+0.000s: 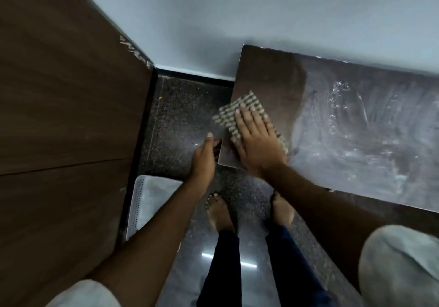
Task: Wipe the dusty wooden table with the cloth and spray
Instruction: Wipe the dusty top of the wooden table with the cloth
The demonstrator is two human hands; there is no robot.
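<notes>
Wooden table (356, 121), dark and streaked with pale dust, runs from the centre of the view out toward three o'clock, its far edge against the wall (237, 10). It looks heavy and rigid, so it should stay put under firm wiping pressure. The end near the hands is already darker and cleaner; grey smears and wet-looking flecks cover the rest toward three o'clock.

At nine o'clock stands a brown wooden panel (59, 93), with speckled floor (185, 107) between it and the table.

Right hand (256, 140) lies flat, fingers spread and pressing down on the cloth, palm over the table's near corner. Left hand (204, 157), at its nine o'clock, curls around the table's end edge, apparently steadying it.

Cloth (242, 107), knobbly and woven, looks soft, light and limp; it overhangs the end edge toward ten o'clock. Best controlled under a flat palm, not pinched.

No spray bottle is visible.
</notes>
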